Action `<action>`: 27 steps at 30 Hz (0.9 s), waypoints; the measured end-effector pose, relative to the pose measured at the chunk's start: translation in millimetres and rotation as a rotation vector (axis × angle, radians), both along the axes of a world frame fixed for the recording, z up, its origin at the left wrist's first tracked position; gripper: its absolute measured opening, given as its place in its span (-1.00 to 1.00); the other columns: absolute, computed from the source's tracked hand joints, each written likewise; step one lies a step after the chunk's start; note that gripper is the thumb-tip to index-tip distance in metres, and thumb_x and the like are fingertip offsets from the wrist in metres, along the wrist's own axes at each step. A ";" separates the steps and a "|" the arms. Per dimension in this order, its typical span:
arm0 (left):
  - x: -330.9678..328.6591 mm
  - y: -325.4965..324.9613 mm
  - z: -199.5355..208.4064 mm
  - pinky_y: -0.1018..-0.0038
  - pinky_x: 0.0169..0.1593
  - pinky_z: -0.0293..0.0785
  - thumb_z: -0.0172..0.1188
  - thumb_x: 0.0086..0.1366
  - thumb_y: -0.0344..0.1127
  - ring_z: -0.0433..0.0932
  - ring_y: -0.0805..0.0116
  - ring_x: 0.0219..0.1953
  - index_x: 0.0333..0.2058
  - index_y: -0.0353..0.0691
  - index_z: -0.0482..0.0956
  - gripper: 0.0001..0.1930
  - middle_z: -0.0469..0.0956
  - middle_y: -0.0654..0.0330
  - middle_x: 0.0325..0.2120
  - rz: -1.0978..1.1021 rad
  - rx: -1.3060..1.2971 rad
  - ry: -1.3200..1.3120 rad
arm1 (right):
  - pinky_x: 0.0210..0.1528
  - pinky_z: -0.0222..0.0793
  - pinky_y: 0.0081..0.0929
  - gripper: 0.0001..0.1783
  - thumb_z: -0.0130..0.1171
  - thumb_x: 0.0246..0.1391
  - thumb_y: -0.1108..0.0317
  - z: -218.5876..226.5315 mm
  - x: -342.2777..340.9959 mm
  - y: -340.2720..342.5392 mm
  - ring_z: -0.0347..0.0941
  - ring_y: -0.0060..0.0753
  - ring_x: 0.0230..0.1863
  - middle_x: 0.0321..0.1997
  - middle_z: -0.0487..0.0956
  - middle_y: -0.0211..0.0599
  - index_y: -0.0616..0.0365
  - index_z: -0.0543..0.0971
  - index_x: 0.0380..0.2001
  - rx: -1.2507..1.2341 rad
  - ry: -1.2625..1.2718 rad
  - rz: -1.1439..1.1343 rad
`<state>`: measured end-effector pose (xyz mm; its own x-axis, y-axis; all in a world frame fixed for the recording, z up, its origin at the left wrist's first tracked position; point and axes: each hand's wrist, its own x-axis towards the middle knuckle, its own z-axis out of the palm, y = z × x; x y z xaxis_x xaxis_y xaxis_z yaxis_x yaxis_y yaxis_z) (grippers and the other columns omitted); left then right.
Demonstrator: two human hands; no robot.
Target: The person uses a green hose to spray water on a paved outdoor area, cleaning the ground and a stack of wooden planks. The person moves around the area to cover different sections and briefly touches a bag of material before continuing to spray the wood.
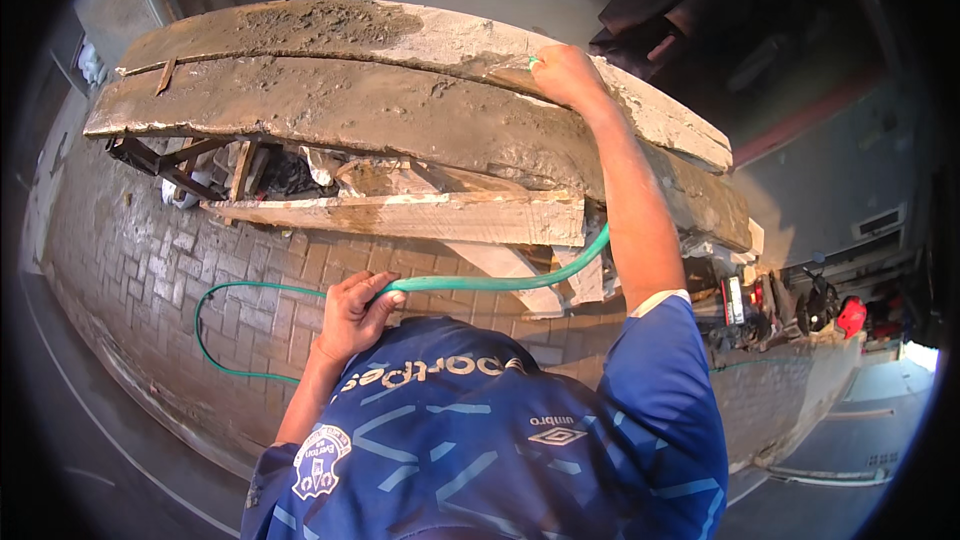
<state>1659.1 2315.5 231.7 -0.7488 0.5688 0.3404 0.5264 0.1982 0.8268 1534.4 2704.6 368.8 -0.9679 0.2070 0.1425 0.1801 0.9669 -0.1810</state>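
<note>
A green hose [480, 283] runs through my left hand [358, 312], whose fingers are closed round it close to my body. From there it curves to the right and passes behind my right forearm. Farther out, my right hand [568, 76] is closed on the hose, and a small green end pokes out by the thumb. This hand is over the far plank [440, 32], which is pale where bare and partly coated in grey-brown mud. A near plank [330, 95], wet and muddy, lies alongside with a narrow gap between.
Under the planks are a pale timber beam [420, 217] and dark frame legs [165, 168]. The hose loops over wet paving bricks [270, 265] at left. Dark cloths [690, 0] hang at the far right. Assorted items, including a red object [851, 317], lie at right.
</note>
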 end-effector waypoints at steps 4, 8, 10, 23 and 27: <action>-4.0 -7.0 -1.7 0.39 -0.54 0.33 0.32 0.14 -0.34 0.45 0.22 -0.64 -0.25 -0.32 0.60 -0.77 0.45 0.09 -0.64 -0.006 0.011 0.029 | -0.03 0.40 -0.10 -0.67 -0.01 -0.04 0.30 4.4 12.0 11.8 0.52 0.16 -0.14 -0.23 0.58 0.19 0.30 0.63 -0.36 0.090 -0.030 -0.047; -5.8 -8.3 -8.7 0.40 -0.54 0.33 0.32 0.14 -0.36 0.45 0.24 -0.64 -0.24 -0.34 0.60 -0.77 0.46 0.09 -0.64 -0.021 0.073 -0.014 | -0.03 0.40 -0.09 -0.67 -0.02 -0.02 0.28 5.7 22.1 24.6 0.52 0.17 -0.14 -0.23 0.57 0.19 0.30 0.63 -0.35 0.115 -0.028 -0.091; -7.2 -8.3 -12.5 0.40 -0.54 0.33 0.31 0.15 -0.36 0.45 0.24 -0.63 -0.24 -0.35 0.60 -0.77 0.46 0.09 -0.63 -0.021 0.058 -0.013 | -0.02 0.40 -0.09 -0.66 -0.02 -0.01 0.27 4.6 14.7 21.9 0.51 0.18 -0.14 -0.23 0.57 0.20 0.29 0.62 -0.34 0.108 -0.027 -0.079; 7.3 -7.3 -1.1 0.38 -0.56 0.31 0.30 0.14 -0.37 0.44 0.25 -0.64 -0.19 -0.33 0.59 -0.74 0.44 0.11 -0.64 0.237 0.045 0.040 | -0.06 0.44 -0.08 -0.68 -0.02 -0.13 0.36 1.2 -111.5 -62.3 0.53 0.14 -0.16 -0.22 0.59 0.13 0.30 0.64 -0.39 0.185 -0.038 0.345; 12.0 -4.6 1.0 0.39 -0.56 0.30 0.31 0.14 -0.37 0.42 0.27 -0.65 -0.18 -0.33 0.59 -0.73 0.43 0.12 -0.65 0.334 0.025 0.041 | -0.09 0.47 -0.06 -0.70 -0.01 -0.19 0.38 1.8 -146.9 -86.2 0.54 0.15 -0.18 -0.23 0.59 0.17 0.31 0.65 -0.45 0.172 -0.006 0.398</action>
